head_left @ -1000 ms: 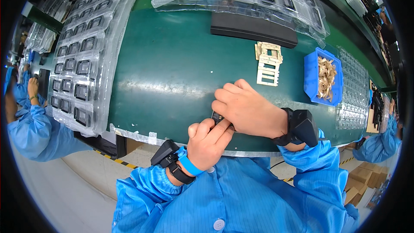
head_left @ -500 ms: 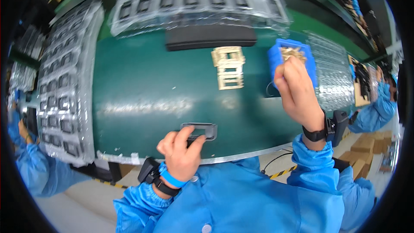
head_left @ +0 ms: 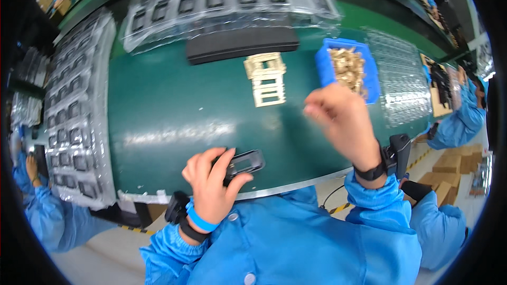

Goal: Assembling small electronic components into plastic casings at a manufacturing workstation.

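Note:
My left hand [head_left: 211, 182] grips a small black rectangular frame part [head_left: 244, 163] near the front edge of the green belt [head_left: 169, 111]. My right hand [head_left: 340, 119] hovers, blurred, just in front of a blue bin [head_left: 325, 66] filled with small tan pieces [head_left: 347, 68]. Its fingers are pinched together; whether something tiny sits between them is not visible. A tan plastic lattice piece [head_left: 265, 79] lies on the belt between the two hands, farther back.
A long black foam bar [head_left: 242, 45] lies behind the lattice. Clear blister trays with black parts [head_left: 222, 0] stretch along the back and the left side [head_left: 74, 116]. Another clear tray [head_left: 401, 82] lies right of the bin. Blue-sleeved co-workers stand at left [head_left: 37, 211] and right [head_left: 454, 121].
My right hand left the black part, reached to the blue bin, and now has drawn back from it toward me. The left hand keeps holding the black part.

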The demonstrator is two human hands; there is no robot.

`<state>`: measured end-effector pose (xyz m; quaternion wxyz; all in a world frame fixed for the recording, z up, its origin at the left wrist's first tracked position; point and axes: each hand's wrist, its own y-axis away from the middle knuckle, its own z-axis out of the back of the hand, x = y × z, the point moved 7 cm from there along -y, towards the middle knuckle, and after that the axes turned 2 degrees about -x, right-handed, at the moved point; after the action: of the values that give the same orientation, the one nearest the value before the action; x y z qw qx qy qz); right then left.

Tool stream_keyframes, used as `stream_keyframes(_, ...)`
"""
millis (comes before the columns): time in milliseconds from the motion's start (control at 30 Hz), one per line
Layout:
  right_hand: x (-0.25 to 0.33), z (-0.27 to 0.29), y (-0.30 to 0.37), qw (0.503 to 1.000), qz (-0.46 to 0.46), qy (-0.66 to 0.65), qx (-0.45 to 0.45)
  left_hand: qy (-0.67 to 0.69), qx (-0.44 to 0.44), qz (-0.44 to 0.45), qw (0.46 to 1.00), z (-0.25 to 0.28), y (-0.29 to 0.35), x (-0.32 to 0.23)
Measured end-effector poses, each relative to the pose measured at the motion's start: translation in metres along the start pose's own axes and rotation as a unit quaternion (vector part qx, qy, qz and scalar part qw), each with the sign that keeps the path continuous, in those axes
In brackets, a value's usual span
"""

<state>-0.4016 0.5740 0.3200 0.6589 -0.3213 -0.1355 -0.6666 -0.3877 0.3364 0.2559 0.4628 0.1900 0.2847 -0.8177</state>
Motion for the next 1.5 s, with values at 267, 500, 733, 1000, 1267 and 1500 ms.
stream_keyframes(267,0.045,-0.099,0.034,0.980,0.153,-0.001,0.127,0.023,-0.028,0.010,0.999,-0.010,-0.011,0.008)
stream_keyframes(500,0.054,-0.125,0.041,0.974,0.174,-0.002,0.145,0.030,-0.014,0.029,0.999,-0.007,0.000,0.015)
stream_keyframes(733,0.039,-0.119,0.038,0.991,0.056,-0.038,0.118,0.049,-0.076,0.055,0.994,-0.004,-0.003,0.015)
stream_keyframes(1000,0.032,-0.110,0.044,0.993,-0.034,-0.093,0.061,-0.012,-0.036,0.071,0.997,-0.009,-0.001,0.013)
stream_keyframes(1267,0.034,-0.116,0.055,0.990,-0.006,-0.050,0.131,-0.036,-0.044,0.016,0.998,-0.008,-0.004,0.011)
stream_keyframes(1500,0.044,-0.110,0.049,0.988,0.146,-0.022,0.052,0.018,-0.057,0.037,0.998,-0.003,0.008,0.012)
